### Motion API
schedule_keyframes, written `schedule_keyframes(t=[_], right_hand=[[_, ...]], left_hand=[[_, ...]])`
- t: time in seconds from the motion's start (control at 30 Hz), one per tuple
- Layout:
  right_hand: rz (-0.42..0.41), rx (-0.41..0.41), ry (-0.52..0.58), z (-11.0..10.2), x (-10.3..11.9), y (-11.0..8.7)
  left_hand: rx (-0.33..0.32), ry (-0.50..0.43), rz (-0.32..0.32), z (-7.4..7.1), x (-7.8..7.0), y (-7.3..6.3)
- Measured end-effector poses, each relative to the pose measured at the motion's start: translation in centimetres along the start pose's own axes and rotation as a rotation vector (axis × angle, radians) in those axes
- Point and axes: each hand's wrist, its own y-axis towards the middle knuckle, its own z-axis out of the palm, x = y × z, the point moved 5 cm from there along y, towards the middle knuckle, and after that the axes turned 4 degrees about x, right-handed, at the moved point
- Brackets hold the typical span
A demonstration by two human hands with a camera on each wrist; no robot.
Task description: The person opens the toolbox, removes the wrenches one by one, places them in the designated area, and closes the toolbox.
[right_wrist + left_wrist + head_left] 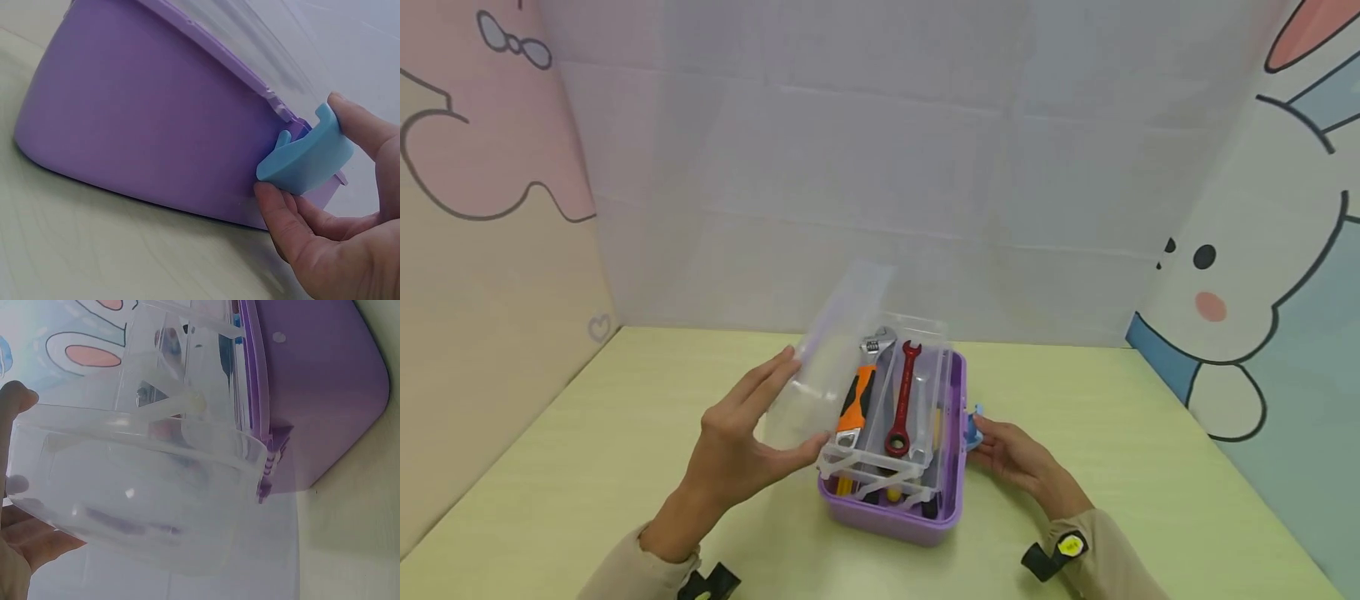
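Observation:
A purple toolbox (895,523) with a clear lid (831,358) sits on the table, its lid tilted up toward the left. My left hand (737,454) holds the lid's edge between thumb and fingers. On the other side my right hand (1018,467) pinches the light blue latch (309,156) of the box. Inside, a clear tray (880,458) on folding arms bears an adjustable wrench (856,400) with an orange and black handle. Beside it lies a red combination wrench (903,400). More tools under the tray are partly hidden.
The pale yellow-green table (647,417) meets a white sheet wall (880,167) at the back. Side walls with cartoon prints, one a rabbit (1240,275), stand to the left and right. A black wrist strap (1052,557) is on the right sleeve.

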Motion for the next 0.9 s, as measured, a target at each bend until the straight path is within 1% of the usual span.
schedule_keyframes(t=[0.1,0.23,0.3,0.4,0.53,0.73,0.9], right_hand=[[0.006,0.002,0.014,0.0,-0.2,0.1],[0.012,-0.025,0.039,0.0,-0.3,0.0],[0.011,-0.038,0.03,0.1,-0.2,0.0],[0.01,-0.058,0.006,0.3,0.0,0.0],[0.008,-0.1,-0.04,0.4,0.3,0.1],[0.005,-0.187,-0.048,0.2,0.6,0.3],[0.0,-0.237,-0.056,-0.1,0.8,0.4]], left_hand=[[-0.03,-0.009,-0.05,-0.7,0.8,-0.6],[-0.059,-0.026,-0.109,-1.4,1.8,-1.1],[-0.065,-0.024,-0.137,-1.6,2.2,-1.3],[-0.074,-0.036,-0.2,-1.8,3.1,-1.6],[-0.091,-0.08,-0.288,-1.9,4.1,-2.2],[-0.116,-0.14,-0.359,-1.7,4.9,-2.6],[-0.152,-0.211,-0.448,-1.5,5.8,-3.2]])
